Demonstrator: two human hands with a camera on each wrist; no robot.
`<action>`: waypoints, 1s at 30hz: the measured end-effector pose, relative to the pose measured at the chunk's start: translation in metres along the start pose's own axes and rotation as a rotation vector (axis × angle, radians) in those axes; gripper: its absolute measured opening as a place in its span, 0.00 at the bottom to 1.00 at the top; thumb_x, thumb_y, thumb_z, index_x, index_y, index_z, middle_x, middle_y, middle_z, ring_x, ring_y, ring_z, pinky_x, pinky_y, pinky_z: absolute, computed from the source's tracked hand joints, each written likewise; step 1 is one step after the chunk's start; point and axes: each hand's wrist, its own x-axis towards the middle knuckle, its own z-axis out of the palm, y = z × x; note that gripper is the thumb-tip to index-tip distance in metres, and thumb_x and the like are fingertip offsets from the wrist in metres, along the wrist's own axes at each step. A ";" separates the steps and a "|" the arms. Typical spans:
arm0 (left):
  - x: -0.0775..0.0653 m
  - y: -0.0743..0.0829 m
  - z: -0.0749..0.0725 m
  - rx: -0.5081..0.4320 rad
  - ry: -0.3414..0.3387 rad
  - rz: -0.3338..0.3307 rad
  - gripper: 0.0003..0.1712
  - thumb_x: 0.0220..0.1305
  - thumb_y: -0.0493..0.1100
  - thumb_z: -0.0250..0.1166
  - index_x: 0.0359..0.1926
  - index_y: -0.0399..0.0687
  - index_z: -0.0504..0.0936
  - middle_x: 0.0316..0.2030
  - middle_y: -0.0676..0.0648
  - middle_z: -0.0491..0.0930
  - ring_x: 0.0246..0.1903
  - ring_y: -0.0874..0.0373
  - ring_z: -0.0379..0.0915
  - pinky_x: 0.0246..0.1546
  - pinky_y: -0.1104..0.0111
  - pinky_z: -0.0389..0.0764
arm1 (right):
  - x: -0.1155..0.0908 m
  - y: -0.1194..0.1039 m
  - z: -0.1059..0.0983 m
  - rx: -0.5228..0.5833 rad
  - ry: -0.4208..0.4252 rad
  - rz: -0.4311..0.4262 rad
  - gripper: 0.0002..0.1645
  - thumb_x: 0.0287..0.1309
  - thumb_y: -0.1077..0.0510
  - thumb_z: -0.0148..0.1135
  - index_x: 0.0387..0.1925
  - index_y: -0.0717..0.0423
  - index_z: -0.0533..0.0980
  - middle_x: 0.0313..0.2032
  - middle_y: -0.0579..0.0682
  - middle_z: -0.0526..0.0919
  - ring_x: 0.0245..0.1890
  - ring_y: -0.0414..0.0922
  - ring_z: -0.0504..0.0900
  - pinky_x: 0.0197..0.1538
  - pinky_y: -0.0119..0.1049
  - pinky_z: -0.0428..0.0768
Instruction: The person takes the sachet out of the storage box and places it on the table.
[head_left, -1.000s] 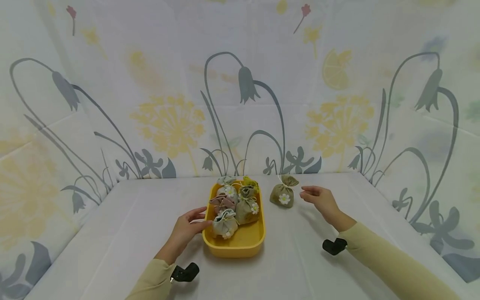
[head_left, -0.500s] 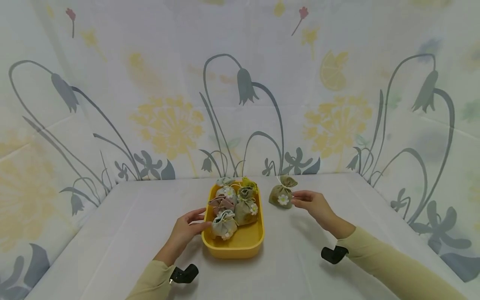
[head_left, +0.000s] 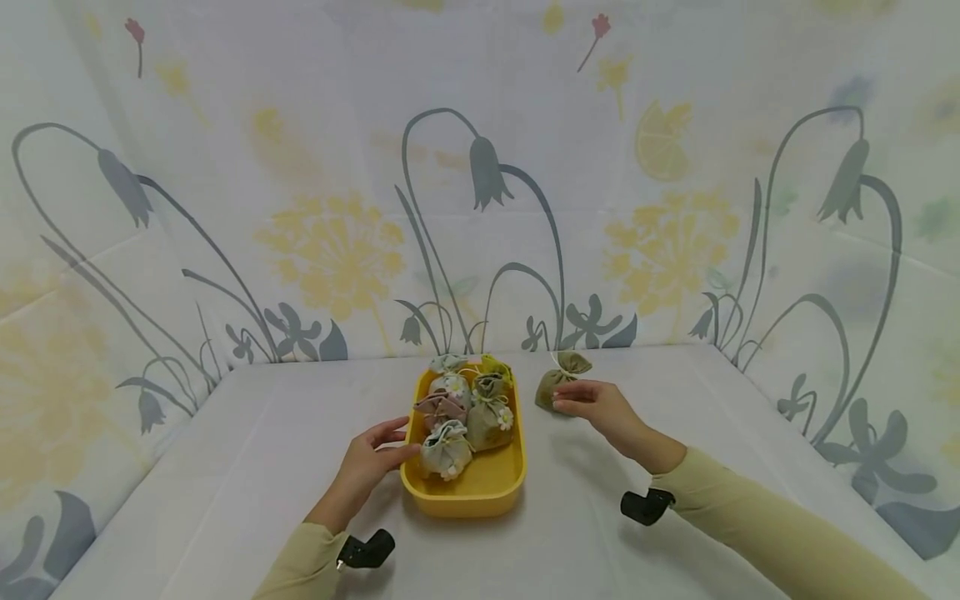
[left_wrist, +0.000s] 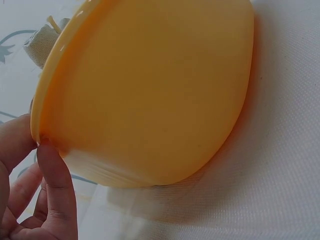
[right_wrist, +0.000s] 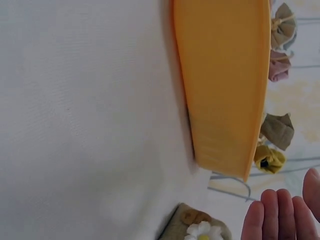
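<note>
A yellow plastic tray point(head_left: 468, 506) stands on the table, with my left hand point(head_left: 369, 460) at its left side. In the left wrist view, thumb and fingers point(left_wrist: 56, 185) pinch the tray's rim. Inside lie several small tied cloth pouches: a pale one point(head_left: 446, 454) in front, a pink one point(head_left: 441, 408), an olive one point(head_left: 489, 427) and others behind. Right of the tray sits another olive pouch point(head_left: 545, 392) bearing a white flower point(right_wrist: 204, 231). My right hand point(head_left: 611, 421) is beside this pouch, partly covering it in the head view; its fingers point(right_wrist: 270, 215) are extended.
White cloth covers the table point(head_left: 585, 525). A flower-printed curtain point(head_left: 480, 250) hangs behind it and along both sides. A small black camera point(head_left: 367, 550) sits at the left wrist and another black camera point(head_left: 647, 506) at the right wrist.
My right hand has moved left, from beside the lone olive pouch to in front of it, hiding its flower in the head view. The left hand has stayed on the tray.
</note>
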 end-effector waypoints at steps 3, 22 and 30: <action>-0.001 0.000 -0.001 0.001 0.003 -0.003 0.32 0.53 0.44 0.70 0.60 0.45 0.72 0.48 0.42 0.74 0.42 0.52 0.76 0.46 0.61 0.78 | 0.003 -0.004 0.006 0.004 -0.015 0.000 0.23 0.58 0.59 0.62 0.53 0.68 0.74 0.51 0.60 0.78 0.50 0.49 0.75 0.57 0.48 0.70; -0.001 0.001 0.000 -0.003 0.008 -0.004 0.32 0.53 0.44 0.70 0.60 0.46 0.73 0.49 0.42 0.75 0.42 0.53 0.77 0.45 0.61 0.79 | 0.024 -0.024 0.041 0.008 -0.076 -0.025 0.21 0.56 0.63 0.62 0.52 0.66 0.75 0.45 0.58 0.81 0.47 0.49 0.79 0.52 0.42 0.76; -0.002 0.002 0.001 0.001 0.012 -0.004 0.33 0.53 0.44 0.70 0.60 0.45 0.72 0.49 0.41 0.74 0.42 0.52 0.76 0.45 0.61 0.79 | 0.040 -0.032 0.047 -0.089 -0.056 -0.011 0.22 0.55 0.61 0.65 0.52 0.62 0.75 0.44 0.53 0.81 0.46 0.47 0.79 0.52 0.43 0.76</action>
